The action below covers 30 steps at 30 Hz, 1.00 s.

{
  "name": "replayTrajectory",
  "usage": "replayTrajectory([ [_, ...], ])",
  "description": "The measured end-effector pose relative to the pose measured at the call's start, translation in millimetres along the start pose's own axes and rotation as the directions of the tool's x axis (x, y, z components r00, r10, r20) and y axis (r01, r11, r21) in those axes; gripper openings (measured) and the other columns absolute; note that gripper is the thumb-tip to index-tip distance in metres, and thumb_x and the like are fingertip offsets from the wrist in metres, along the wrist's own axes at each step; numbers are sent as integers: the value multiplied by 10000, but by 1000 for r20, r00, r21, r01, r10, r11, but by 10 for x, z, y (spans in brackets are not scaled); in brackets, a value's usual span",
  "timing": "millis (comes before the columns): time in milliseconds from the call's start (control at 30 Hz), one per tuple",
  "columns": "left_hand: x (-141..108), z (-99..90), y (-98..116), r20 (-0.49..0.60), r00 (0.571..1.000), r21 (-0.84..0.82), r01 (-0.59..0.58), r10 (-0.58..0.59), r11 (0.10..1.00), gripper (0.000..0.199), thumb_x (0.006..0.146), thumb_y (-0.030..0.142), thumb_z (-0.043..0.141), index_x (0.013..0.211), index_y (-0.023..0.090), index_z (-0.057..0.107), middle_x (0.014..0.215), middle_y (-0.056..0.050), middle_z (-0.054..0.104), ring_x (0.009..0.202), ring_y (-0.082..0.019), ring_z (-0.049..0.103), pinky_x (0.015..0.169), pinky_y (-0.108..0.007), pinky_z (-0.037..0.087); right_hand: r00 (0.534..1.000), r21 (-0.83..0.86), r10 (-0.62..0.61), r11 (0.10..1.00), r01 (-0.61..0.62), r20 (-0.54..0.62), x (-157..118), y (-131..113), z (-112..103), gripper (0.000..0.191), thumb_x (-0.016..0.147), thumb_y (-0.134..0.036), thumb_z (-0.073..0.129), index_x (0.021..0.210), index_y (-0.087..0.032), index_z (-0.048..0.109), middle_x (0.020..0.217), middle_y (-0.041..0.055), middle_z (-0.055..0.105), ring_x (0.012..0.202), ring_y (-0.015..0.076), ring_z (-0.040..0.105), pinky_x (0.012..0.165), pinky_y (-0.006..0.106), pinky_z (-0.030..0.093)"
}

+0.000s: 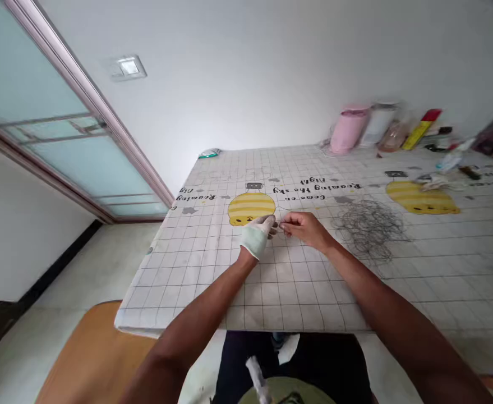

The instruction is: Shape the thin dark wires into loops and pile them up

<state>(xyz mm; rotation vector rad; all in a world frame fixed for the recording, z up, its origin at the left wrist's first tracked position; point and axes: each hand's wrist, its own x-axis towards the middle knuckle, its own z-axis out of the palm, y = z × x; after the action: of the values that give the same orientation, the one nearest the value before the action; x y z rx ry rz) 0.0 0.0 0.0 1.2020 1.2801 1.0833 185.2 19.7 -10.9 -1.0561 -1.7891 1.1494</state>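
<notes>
Over the middle of the table, my left hand (pixel 261 230), in a pale glove, has its fingers pinched together. Close to its right is my bare right hand (pixel 303 227), also with fingers closed. A thin dark strand shows faintly around the fingertips of both hands; its ends are too fine to follow. On the table to the right of my right hand lies a loose tangle of thin dark wire or thread (pixel 370 227).
The table has a checked cloth (pixel 179 292) with yellow printed figures. Along the wall stand a pink container (pixel 348 132), a white one (pixel 378 124) and a red-and-yellow box (pixel 422 130). A green-and-white packet (pixel 209 153) lies at the back left corner. An orange chair (pixel 90 353) is at the lower left.
</notes>
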Motion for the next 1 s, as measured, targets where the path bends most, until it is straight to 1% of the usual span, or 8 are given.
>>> replayTrajectory([
  [200,-21,31,-43,213,972,63,85,-96,994,315,949,422,574,946,157,744,1008,-111,764,721,-153,661,641,-261,515,999,94,25,995,-21,-40,28,54,-61,216,883,-398,716,836,-188,707,714,11,666,670,153,606,670,298,503],
  [267,-24,40,-46,233,967,105,81,-104,991,274,926,375,591,920,161,762,990,-100,763,685,-144,641,618,-260,499,999,155,42,987,-37,-33,25,74,-74,227,872,-408,736,834,-185,717,717,14,665,662,150,595,665,300,501],
  [367,-20,16,-31,113,990,47,78,-83,996,236,887,322,633,990,170,781,1054,-91,765,674,-127,620,635,-263,493,997,257,75,964,-67,-23,23,97,-73,250,847,-422,779,865,-176,739,730,23,668,660,154,595,659,309,503],
  [467,12,-42,-30,-11,999,-169,36,-38,985,331,849,326,702,1130,163,763,1217,-116,744,784,-142,667,727,-274,516,994,332,107,938,-102,4,22,102,-38,270,840,-434,802,868,-171,744,747,32,671,672,160,604,668,321,509],
  [567,54,-93,-62,-45,999,-349,14,-32,937,470,820,341,739,1247,146,722,1266,-140,730,820,-146,670,740,-277,503,991,377,123,917,-132,48,17,93,28,272,840,-436,809,859,-173,742,754,31,671,675,154,601,681,323,507],
  [733,63,-136,-103,-102,994,-226,18,-42,974,451,815,359,716,1217,157,755,1121,-103,778,709,-128,592,705,-285,466,981,434,162,880,-191,103,-9,54,130,269,823,-430,827,854,-177,741,741,16,654,666,143,583,678,315,494],
  [900,111,-182,-113,-87,996,-279,-48,24,959,452,838,386,691,1224,156,742,1149,-111,779,1014,-198,681,930,-317,487,977,499,179,840,-215,119,-37,8,160,270,811,-425,849,831,-183,733,723,2,624,628,128,546,661,315,481],
  [1000,166,-211,-101,-83,996,-233,0,-20,973,406,852,424,696,1141,143,753,1091,-128,781,976,-206,700,894,-320,504,977,493,188,844,-212,97,-43,2,154,268,809,-425,853,834,-183,741,721,9,628,633,136,550,663,324,481],
])
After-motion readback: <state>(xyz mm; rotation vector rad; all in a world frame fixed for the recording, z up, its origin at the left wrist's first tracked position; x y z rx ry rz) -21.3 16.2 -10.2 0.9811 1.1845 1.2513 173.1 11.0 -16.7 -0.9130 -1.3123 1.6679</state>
